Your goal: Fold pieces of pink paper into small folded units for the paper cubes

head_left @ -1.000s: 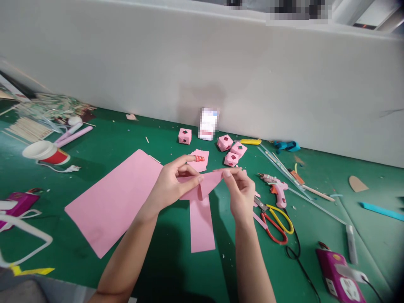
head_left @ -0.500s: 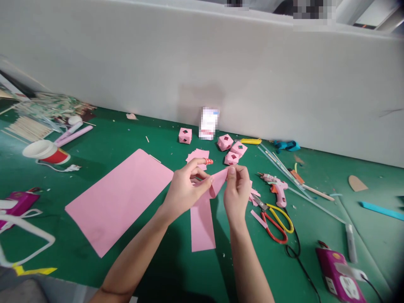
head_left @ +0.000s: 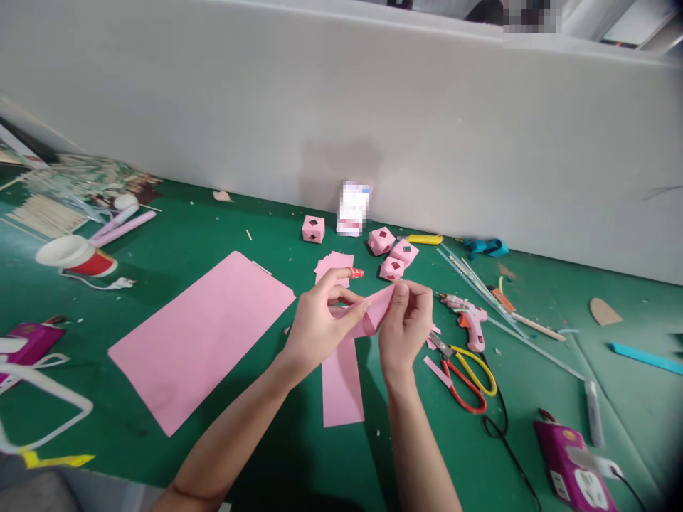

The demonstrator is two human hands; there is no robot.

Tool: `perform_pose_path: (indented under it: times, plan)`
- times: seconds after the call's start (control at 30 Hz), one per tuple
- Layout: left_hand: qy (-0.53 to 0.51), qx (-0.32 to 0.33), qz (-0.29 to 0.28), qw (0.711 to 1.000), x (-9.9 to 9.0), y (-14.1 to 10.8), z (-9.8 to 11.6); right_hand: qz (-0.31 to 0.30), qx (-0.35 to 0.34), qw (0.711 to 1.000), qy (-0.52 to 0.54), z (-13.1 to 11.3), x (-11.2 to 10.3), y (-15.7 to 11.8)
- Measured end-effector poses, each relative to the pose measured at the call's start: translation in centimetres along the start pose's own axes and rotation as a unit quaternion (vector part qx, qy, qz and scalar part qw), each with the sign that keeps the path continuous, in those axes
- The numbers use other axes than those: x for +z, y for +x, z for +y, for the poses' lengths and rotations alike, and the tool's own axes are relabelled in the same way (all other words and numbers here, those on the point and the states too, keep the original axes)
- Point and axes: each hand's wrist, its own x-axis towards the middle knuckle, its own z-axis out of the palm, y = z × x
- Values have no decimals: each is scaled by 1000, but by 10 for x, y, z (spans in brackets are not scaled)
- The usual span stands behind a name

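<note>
Between my two hands is a small folded piece of pink paper [head_left: 378, 308], held above the green table. My left hand [head_left: 323, 316] pinches its left end with thumb and a finger; the index finger, with a red wrap at its tip, sticks out. The fingers of my right hand [head_left: 406, 320] are closed on its upper right edge. Below lies a pink paper strip [head_left: 342, 391]. Just beyond my left hand is a stack of small pink paper pieces [head_left: 337, 260]. Several folded pink paper boxes with diamond holes, one a pink box [head_left: 313, 229], stand further back.
A large pink sheet [head_left: 203, 341] lies to the left, near a paper cup [head_left: 77, 254]. On the right are scissors [head_left: 464, 373], a pink glue gun [head_left: 467, 316], glue sticks and a purple power strip [head_left: 573, 462]. A phone [head_left: 353, 208] leans against the grey partition [head_left: 213, 107]; a yellow cutter [head_left: 424, 240] lies near.
Both hands have shifted slightly to the right with the folded paper between them. Things lying on the table stay where they were.
</note>
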Motion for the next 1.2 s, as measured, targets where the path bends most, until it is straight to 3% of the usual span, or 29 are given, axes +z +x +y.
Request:
perform_pose_path:
  times: [0.27, 0.63, 1.07, 1.2]
  plan:
    - [20, 22, 6, 1000, 2, -2, 4, -33, 75, 996, -28, -3, -3, 2]
    - [-41, 1, 1, 999, 9, -8, 7, 31, 0, 990, -134, 3, -3, 2]
    - [-69, -35, 1, 997, 12, -5, 4, 46, -17, 990, -132, 7, -5, 4]
    - [-46, -32, 22, 998, 8, -1, 6, 42, 32, 997, -63, -1, -8, 7]
